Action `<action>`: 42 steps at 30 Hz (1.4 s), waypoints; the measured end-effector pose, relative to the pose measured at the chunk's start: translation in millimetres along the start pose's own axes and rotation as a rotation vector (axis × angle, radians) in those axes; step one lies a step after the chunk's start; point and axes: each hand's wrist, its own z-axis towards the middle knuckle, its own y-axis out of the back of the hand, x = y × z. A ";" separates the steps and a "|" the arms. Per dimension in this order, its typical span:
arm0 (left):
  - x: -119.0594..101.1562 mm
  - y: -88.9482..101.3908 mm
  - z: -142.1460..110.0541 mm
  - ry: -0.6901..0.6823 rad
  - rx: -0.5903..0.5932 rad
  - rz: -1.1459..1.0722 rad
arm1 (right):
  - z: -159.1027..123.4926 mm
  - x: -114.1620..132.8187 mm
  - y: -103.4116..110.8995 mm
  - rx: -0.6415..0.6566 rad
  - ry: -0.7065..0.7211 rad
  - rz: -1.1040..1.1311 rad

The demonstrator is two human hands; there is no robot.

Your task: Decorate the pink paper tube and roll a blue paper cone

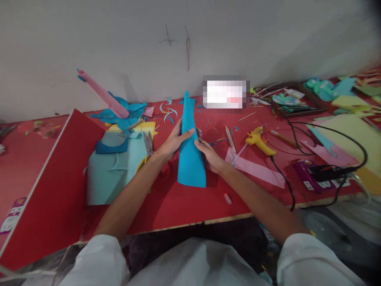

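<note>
A blue paper cone (191, 159) is held over the middle of the red table, its narrow tip toward the wall and its wide end toward me. My left hand (175, 140) wraps its left side, thumb lying across the top. On the right side, my right hand (210, 154) grips it, with some fingers hidden behind the paper. Scissors with yellow handles (148, 149) lie just left of my left hand. A yellow glue gun (260, 142) rests to the right of my right hand, near a pink paper strip (258, 171).
A red upright board (56, 186) stands at the left beside light blue sheets (101, 178). Behind them a pink paper tube (104, 95) leans over blue cutouts. At right are a purple power strip (312, 176) with black cables and a tray (297, 105). Paper scraps litter the back.
</note>
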 end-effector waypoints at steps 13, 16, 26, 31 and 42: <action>-10.2 4.2 0.3 -0.072 -0.086 -0.094 | 4.8 2.3 5.7 0.042 0.156 0.014; -9.2 5.5 0.7 -0.119 -0.050 -0.032 | -0.9 2.8 -0.5 0.121 0.042 0.077; -28.0 6.4 4.5 -0.231 -0.227 -0.014 | -4.3 9.1 4.5 0.137 0.021 -0.117; -31.2 3.2 0.3 -0.173 -0.190 -0.062 | -9.3 5.4 1.1 0.252 -0.048 0.027; -40.5 7.0 -1.3 -0.190 -0.115 0.191 | -7.5 10.2 2.0 0.124 -0.016 -0.009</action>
